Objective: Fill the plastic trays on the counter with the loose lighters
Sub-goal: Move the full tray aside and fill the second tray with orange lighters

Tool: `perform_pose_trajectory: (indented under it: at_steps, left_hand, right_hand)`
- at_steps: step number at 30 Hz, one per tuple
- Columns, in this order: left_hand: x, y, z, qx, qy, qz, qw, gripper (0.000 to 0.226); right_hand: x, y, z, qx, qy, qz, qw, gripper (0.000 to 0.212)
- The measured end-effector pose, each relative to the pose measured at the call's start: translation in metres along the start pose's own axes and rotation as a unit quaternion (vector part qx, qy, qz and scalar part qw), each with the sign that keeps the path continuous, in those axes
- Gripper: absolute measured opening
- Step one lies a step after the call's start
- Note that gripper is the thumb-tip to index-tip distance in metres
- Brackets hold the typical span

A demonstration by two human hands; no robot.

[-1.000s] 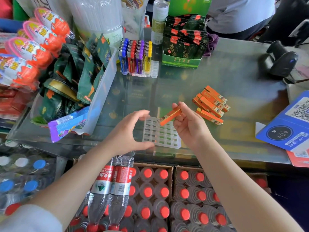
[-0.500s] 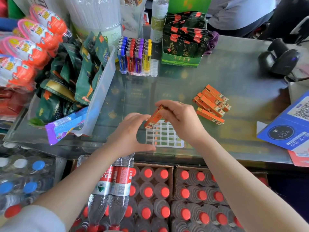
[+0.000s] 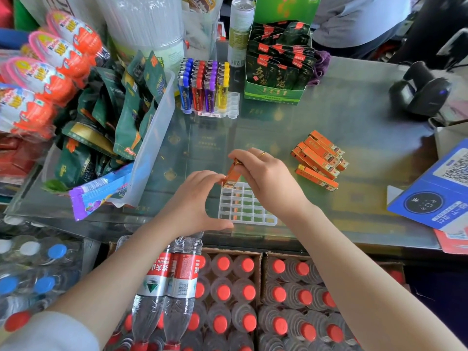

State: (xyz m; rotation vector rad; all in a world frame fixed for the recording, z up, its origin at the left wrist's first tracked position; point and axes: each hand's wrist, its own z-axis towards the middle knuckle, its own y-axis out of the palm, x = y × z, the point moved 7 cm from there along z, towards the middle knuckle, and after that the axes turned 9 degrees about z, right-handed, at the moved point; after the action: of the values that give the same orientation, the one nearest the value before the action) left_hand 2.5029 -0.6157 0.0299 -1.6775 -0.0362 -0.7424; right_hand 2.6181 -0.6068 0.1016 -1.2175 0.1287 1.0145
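Observation:
A clear plastic tray [image 3: 249, 214] with a grid of open slots lies on the glass counter near its front edge. My right hand [image 3: 266, 178] pinches an orange lighter [image 3: 231, 176] by its top and holds it nearly upright over the tray's far-left corner. My left hand [image 3: 195, 201] curls around the tray's left side, thumb at the front edge, fingertips touching the lighter's lower end. A pile of loose orange lighters [image 3: 319, 158] lies to the right. Further back stands a second tray [image 3: 234, 105] with blue, red, purple and yellow lighters in it.
A clear bin of green snack packets [image 3: 152, 138] stands at the left. A green display box [image 3: 276, 69] sits at the back, a barcode scanner [image 3: 420, 92] at the right, a blue QR card [image 3: 435, 193] at the front right. Bottled water crates [image 3: 240, 300] lie below the counter.
My right hand has carried the orange lighter leftward and turned it from lying slanted to nearly upright over the tray's far-left corner. My left hand has closed in around the tray's left side.

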Motion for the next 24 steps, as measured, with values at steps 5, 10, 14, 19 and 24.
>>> perform_pose_trajectory:
  at_steps: [5, 10, 14, 19, 24]
  left_hand:
    - [0.0, 0.0, 0.007, -0.006, 0.003, 0.028, 1.0, 0.089]
    - [0.0, 0.001, 0.007, 0.015, 0.006, 0.036, 0.999, 0.091]
    - [0.003, 0.002, 0.007, 0.011, -0.002, 0.035, 0.999, 0.089]
    - [0.007, -0.002, 0.009, 0.047, -0.017, 0.035, 0.998, 0.085]
    - [0.005, -0.004, 0.015, 0.062, -0.041, 0.05, 0.996, 0.078]
  right_hand:
    - [-0.006, 0.009, 0.001, -0.039, -0.051, -0.046, 0.997, 0.015]
    - [-0.01, 0.014, 0.005, -0.017, -0.058, -0.025, 0.998, 0.02]
    - [0.017, 0.009, -0.013, -0.003, 0.066, 0.089, 0.994, 0.037]
    - [0.074, -0.045, -0.057, 0.145, 0.205, -0.077, 0.965, 0.026]
    - [0.104, -0.062, -0.084, 0.105, 0.26, -0.214, 0.936, 0.019]
